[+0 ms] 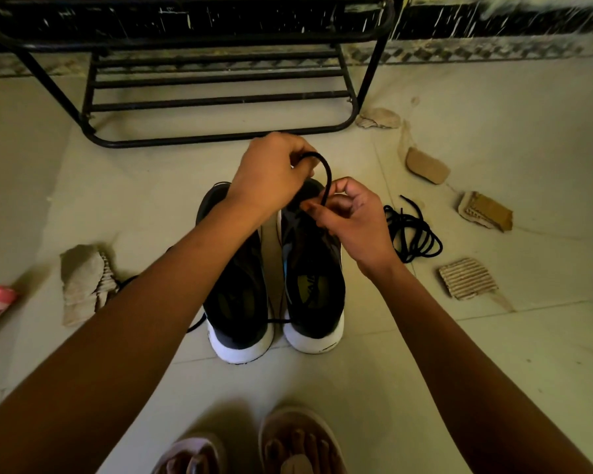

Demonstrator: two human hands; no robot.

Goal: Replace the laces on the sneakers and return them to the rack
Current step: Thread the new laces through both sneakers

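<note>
With your left hand point(271, 172) and right hand point(353, 224) both pinching the black lace point(326, 172) above the right sneaker point(314, 278), keep the loop untwisted and draw slack through evenly.

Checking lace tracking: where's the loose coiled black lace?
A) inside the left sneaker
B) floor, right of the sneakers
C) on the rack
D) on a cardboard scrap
B: the coiled lace lies on the floor beside the right sneaker, apart from it.
</note>
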